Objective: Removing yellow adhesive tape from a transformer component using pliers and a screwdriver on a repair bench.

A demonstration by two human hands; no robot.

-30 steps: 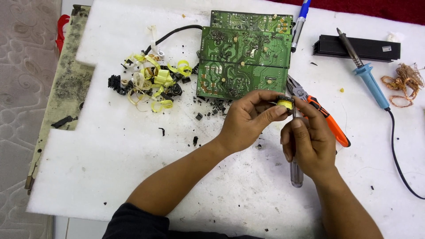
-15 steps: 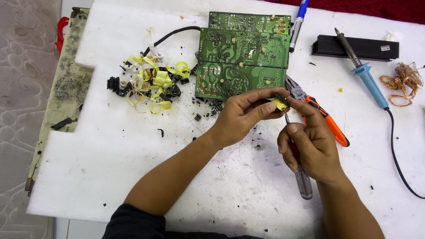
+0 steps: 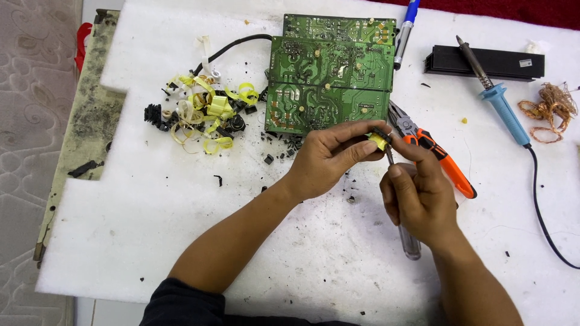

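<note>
**Two hands work a small yellow part over the white tabletop**

Nearest the camera, the right hand (image 3: 420, 202) is closed around a screwdriver (image 3: 403, 211); its clear handle end sticks out below the palm, and its thin shaft runs up to the small yellow-wrapped part (image 3: 379, 140). The left hand (image 3: 329, 156) comes in from the lower left and pinches that part between thumb and fingertips, holding it just above the tabletop (image 3: 151, 229), close to the near edge of the green circuit boards. Black crumbs are scattered over the white foam surface around both hands.

Just behind the right hand lie orange-handled pliers (image 3: 432, 154), partly covered by the fingers. Further left sits a heap of yellow tape strips and black fragments (image 3: 202, 115), with a black cable (image 3: 232, 45) curling out of it toward the boards.

Beyond the hands, the green circuit boards (image 3: 329, 72) lie solder side up, side by side and touching. A blue pen (image 3: 406, 27) rests beside their far right corner. To the right, a blue-handled soldering iron (image 3: 498, 102) leans its tip across a black finned heat sink (image 3: 483, 60), and a tangle of copper wire (image 3: 550, 108) lies near the right edge.
</note>
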